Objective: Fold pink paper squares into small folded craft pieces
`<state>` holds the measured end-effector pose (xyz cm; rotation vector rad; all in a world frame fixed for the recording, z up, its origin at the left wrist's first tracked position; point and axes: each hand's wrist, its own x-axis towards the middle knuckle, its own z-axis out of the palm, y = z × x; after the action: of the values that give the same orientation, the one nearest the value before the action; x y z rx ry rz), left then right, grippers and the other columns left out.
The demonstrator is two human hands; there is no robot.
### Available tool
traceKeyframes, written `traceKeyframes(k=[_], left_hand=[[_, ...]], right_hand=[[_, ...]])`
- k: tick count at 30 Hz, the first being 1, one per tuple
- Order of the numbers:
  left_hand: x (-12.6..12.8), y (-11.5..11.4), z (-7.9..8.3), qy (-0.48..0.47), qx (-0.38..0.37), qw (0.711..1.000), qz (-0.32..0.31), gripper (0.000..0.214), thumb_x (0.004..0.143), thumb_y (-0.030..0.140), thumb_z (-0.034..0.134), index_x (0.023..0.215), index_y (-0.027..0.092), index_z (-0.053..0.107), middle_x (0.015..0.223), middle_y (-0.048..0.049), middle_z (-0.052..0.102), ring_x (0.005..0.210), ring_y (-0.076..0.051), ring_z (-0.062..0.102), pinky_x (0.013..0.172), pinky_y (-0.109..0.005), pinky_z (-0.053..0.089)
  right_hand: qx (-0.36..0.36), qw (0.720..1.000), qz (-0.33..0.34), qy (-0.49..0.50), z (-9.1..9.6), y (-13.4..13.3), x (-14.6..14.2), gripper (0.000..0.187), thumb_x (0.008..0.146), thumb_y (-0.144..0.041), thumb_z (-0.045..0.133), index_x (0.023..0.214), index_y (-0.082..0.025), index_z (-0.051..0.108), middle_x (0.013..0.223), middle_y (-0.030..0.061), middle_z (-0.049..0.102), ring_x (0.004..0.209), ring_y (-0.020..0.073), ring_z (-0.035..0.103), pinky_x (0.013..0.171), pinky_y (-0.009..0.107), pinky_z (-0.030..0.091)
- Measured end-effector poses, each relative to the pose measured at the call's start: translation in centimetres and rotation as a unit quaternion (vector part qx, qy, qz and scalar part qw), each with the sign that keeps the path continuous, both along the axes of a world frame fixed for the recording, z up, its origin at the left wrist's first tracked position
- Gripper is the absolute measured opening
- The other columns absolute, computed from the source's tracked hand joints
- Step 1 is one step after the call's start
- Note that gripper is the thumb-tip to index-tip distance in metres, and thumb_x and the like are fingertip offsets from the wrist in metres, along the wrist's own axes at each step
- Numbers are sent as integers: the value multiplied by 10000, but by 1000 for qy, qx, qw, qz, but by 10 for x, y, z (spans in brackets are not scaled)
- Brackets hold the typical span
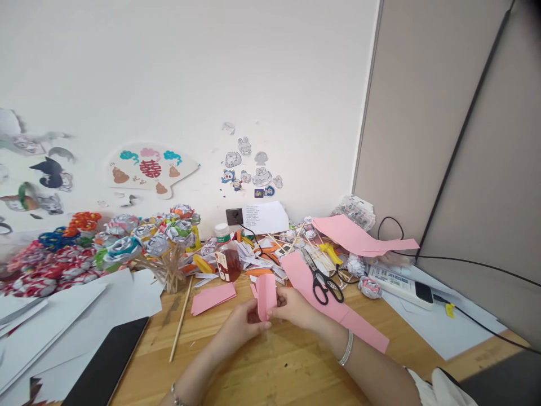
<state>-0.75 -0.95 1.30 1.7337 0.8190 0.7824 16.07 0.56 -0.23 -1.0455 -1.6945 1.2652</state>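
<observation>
Centrally, a curved, folded piece of pink paper [265, 296] is held upright between both hands, above the light brown wooden tabletop [270, 372]. The left hand [240, 324] pinches the piece at its lower left side, thumb near the bottom edge. The right hand [293, 309] grips the lower right side; its fingers are closed on the paper edge. Both grips are narrow, and the hands are close together.

Left of the piece lies a small stack of rectangular pink paper sheets [213, 298]. Beside the stack, a thin wooden stick [181, 321] lies lengthwise on the tabletop. Behind the hands stands a clear jar with a white lid and reddish-brown contents [227, 259].

To the right, a pair of black-handled scissors [323, 282] rests open-handled on a long pink paper strip [366, 327], which passes behind the right forearm. Farther back, a second, wavy-edged pink paper sheet [359, 234] lies over the clutter. At the far right is a long white plastic device with a dark end [401, 287]. At the left, crumpled-paper flowers on wooden stems [169, 237] stand bunched; a flat black rectangular panel [107, 363] lies nearer the front.
</observation>
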Motion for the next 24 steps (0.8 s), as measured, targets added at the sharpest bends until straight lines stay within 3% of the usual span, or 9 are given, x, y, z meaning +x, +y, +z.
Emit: traceKeyframes(k=[4, 11, 17, 24], left_hand=[[0, 1, 1, -28, 0, 1000, 0, 450, 619, 267, 681, 1031, 135, 557, 993, -94, 631, 909, -225, 565, 795, -314, 439], [0, 2, 2, -6, -64, 997, 37, 314, 615, 384, 671, 742, 106, 602, 603, -7, 598, 499, -108, 510, 498, -223, 400], [1, 4, 6, -36, -88, 991, 89, 382, 528, 456, 704, 632, 122, 551, 567, 6, 592, 465, -111, 532, 480, -233, 414], [3, 2, 7, -30, -102, 990, 97, 390, 529, 473, 696, 618, 108, 590, 538, -19, 617, 462, -119, 542, 476, -236, 425]], right_hand=[[-8, 1000, 21, -5, 0, -2, 0, 230, 597, -222, 664, 803, -144, 596, 634, -9, 586, 528, 115, 506, 468, 208, 378], [-23, 996, 78, 27, 5, -3, 1, 348, 590, -390, 690, 789, -117, 607, 700, 38, 628, 586, 138, 549, 485, 221, 401], [-33, 990, 103, 92, 8, -1, 2, 375, 600, -425, 677, 780, -104, 605, 715, 43, 631, 556, 104, 534, 541, 234, 415], [-67, 993, 68, 67, 6, -4, -1, 375, 564, -434, 695, 727, -113, 587, 695, 36, 631, 526, 102, 537, 534, 242, 414]])
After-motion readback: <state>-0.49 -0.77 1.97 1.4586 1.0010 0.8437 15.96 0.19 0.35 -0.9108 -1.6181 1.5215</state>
